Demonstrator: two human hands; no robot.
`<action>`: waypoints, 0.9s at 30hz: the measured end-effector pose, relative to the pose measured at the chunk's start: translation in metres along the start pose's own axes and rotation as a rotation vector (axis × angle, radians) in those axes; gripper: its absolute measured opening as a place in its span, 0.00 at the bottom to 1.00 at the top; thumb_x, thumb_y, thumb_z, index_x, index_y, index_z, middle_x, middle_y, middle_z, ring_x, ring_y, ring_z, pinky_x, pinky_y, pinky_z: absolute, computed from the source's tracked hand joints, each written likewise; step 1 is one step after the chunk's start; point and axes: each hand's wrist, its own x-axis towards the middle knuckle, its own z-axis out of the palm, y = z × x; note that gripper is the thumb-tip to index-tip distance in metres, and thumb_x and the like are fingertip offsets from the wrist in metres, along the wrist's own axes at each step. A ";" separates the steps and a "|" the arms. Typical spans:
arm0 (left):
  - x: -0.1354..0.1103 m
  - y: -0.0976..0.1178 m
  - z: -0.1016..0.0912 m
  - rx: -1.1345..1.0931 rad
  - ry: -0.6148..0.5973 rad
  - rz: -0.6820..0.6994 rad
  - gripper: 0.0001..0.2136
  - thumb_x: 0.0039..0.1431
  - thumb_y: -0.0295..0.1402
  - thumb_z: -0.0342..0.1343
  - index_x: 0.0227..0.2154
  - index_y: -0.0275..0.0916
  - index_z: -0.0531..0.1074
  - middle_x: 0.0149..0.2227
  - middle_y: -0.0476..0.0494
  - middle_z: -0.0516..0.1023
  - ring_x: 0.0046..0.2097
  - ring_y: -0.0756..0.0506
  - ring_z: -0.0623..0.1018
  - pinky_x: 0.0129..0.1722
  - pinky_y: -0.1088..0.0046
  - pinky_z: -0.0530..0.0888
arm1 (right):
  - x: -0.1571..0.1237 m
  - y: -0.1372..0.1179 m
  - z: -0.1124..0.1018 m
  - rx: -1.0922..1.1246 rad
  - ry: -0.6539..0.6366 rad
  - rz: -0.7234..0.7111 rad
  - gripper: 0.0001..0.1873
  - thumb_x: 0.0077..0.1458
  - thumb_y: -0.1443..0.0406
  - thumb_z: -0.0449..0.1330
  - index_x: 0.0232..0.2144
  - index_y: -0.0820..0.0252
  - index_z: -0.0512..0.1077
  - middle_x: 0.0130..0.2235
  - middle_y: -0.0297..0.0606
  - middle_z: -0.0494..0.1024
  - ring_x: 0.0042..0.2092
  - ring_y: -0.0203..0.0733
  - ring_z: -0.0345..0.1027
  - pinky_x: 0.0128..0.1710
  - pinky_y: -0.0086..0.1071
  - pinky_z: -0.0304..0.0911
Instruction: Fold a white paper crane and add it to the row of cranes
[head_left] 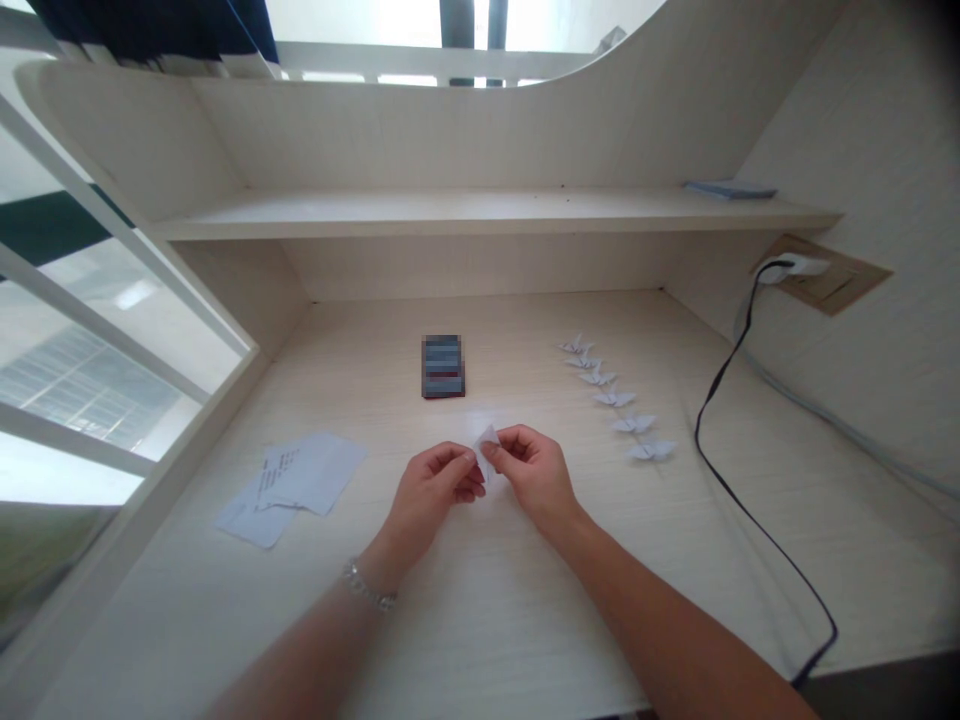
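A small folded piece of white paper (487,452) is pinched between my two hands above the desk. My left hand (439,478) grips its left edge with thumb and fingers; a bracelet circles that wrist. On the other side, my right hand (532,465) holds the paper between thumb and bent index finger. Part of the paper is hidden behind my fingertips. To the right, several folded white paper cranes (615,398) stand in a slanting row. Loose white paper sheets (330,470), one with writing, lie overlapping at the left.
A dark rectangular object (443,367), blurred out, lies beyond my hands. A black cable (720,480) runs from the wall socket (832,278) down the desk's right side. Above the back of the desk is a shelf (450,207) with a thin flat item (730,189). White rails (82,440) border the left.
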 end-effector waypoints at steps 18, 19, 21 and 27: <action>-0.006 -0.001 0.010 0.113 -0.169 -0.102 0.03 0.46 0.29 0.56 0.22 0.35 0.70 0.25 0.45 0.75 0.26 0.50 0.74 0.27 0.74 0.68 | 0.002 -0.001 -0.002 -0.048 0.141 -0.053 0.11 0.46 0.59 0.62 0.26 0.62 0.72 0.23 0.33 0.71 0.24 0.34 0.61 0.24 0.28 0.57; -0.006 0.000 0.009 0.123 -0.164 -0.099 0.03 0.46 0.29 0.56 0.22 0.35 0.70 0.25 0.45 0.75 0.26 0.50 0.74 0.27 0.75 0.68 | 0.002 -0.001 -0.002 -0.046 0.141 -0.053 0.11 0.46 0.59 0.62 0.26 0.62 0.72 0.23 0.33 0.72 0.25 0.34 0.62 0.25 0.28 0.57; -0.005 0.000 0.007 0.130 -0.135 -0.092 0.03 0.47 0.30 0.56 0.23 0.35 0.70 0.25 0.45 0.76 0.26 0.50 0.74 0.27 0.75 0.68 | 0.002 -0.001 -0.002 -0.042 0.129 -0.052 0.11 0.46 0.59 0.62 0.27 0.62 0.72 0.24 0.34 0.72 0.25 0.35 0.62 0.25 0.29 0.58; -0.002 -0.001 0.006 0.151 -0.099 -0.062 0.11 0.52 0.37 0.54 0.23 0.34 0.71 0.26 0.42 0.75 0.26 0.49 0.74 0.26 0.75 0.67 | -0.001 -0.001 0.002 -0.027 0.035 -0.002 0.09 0.45 0.61 0.62 0.25 0.62 0.72 0.21 0.33 0.72 0.22 0.34 0.62 0.23 0.28 0.58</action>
